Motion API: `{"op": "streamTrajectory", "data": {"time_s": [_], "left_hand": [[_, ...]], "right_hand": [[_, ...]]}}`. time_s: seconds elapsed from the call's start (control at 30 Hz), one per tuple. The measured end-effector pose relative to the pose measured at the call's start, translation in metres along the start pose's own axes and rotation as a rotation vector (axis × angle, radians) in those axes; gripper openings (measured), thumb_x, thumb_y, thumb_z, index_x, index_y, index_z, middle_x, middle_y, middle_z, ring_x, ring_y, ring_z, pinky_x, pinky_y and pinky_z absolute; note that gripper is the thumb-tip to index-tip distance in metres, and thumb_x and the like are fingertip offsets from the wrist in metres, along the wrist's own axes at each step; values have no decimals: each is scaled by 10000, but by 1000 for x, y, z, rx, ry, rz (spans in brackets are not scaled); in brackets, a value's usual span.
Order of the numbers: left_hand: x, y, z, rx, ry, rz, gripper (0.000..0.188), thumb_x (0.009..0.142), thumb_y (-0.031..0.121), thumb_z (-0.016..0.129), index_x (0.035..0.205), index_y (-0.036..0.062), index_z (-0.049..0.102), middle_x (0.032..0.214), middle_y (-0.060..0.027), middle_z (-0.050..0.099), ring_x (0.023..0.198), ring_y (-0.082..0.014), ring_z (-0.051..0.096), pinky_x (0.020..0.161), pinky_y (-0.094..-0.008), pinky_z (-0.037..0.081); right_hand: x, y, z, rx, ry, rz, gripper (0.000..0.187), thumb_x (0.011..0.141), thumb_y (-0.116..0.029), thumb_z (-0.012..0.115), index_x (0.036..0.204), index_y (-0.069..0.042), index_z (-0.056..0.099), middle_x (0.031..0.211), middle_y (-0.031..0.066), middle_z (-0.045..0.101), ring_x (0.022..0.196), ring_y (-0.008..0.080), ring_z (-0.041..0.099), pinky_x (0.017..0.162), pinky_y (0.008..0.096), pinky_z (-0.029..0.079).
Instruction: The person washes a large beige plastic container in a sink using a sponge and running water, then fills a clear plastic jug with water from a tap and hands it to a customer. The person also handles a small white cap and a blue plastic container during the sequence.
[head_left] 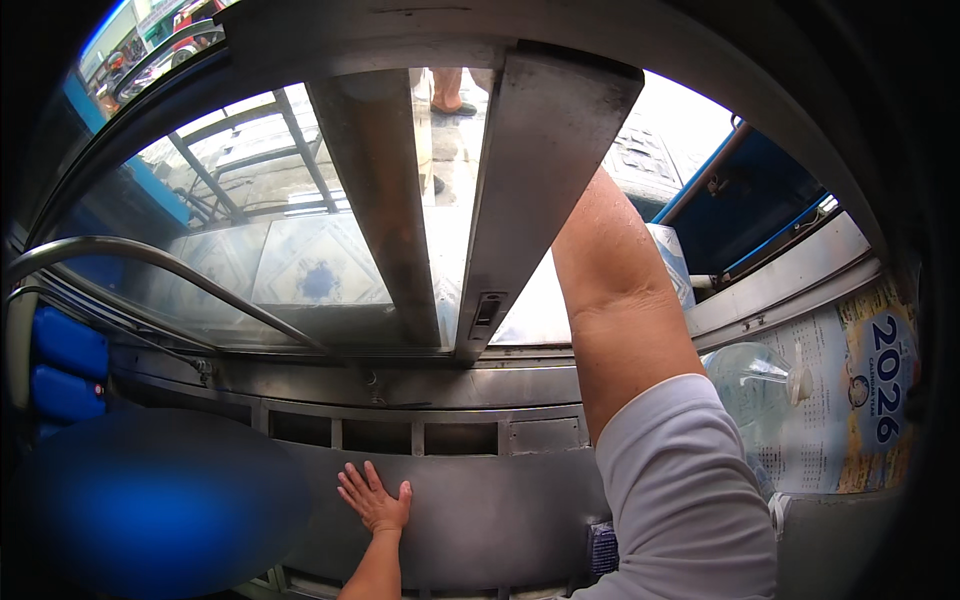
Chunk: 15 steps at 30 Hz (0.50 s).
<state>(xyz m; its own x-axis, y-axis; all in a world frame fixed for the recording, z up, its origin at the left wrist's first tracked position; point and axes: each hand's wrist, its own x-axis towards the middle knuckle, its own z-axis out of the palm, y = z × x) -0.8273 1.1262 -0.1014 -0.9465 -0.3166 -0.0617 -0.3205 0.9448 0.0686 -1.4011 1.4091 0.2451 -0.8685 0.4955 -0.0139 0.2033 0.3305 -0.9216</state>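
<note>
My left hand (pixel 376 500) lies with its fingers spread on a grey metal panel (pixel 490 510) below the window ledge (pixel 450 386). It holds nothing. My right arm (pixel 628 290), in a light grey sleeve (pixel 680 475), reaches through the opening beside a metal-framed sliding window (pixel 545 170). The upright edge of that frame covers the far end of the arm, so my right hand and anything in it are hidden. Light tiles with a blue pattern (pixel 318 270) show outside, behind the glass.
A bent metal rail (pixel 150 252) crosses the left side, near blue jerrycans (pixel 68 365). To the right are a clear plastic bottle (pixel 745 390) and a calendar (pixel 865 400). Outside, a person's legs (pixel 447 90) and a blue panel (pixel 745 195) show.
</note>
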Motion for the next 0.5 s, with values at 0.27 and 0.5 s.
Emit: {"op": "streamTrajectory", "data": {"time_s": [0.27, 0.5], "left_hand": [[-1, -5, 0, -15, 33, 33, 1043, 814, 583, 646, 1597, 140, 119, 1659, -250, 77, 1532, -471, 29, 1228, -612, 6], [1, 3, 0, -9, 5, 14, 1039, 826, 608, 621, 1601, 146, 107, 1662, -249, 58, 1531, -474, 22, 1224, -618, 5]], "right_hand": [[15, 15, 22, 116, -22, -33, 468, 895, -422, 674, 1205, -72, 652, 1208, 118, 635, 1108, 215, 582, 958, 375, 455], [-25, 34, -32, 674, -232, -356, 688, 874, -577, 677, 1337, -76, 589, 1352, 124, 584, 1277, 238, 515, 1090, 409, 382]]}}
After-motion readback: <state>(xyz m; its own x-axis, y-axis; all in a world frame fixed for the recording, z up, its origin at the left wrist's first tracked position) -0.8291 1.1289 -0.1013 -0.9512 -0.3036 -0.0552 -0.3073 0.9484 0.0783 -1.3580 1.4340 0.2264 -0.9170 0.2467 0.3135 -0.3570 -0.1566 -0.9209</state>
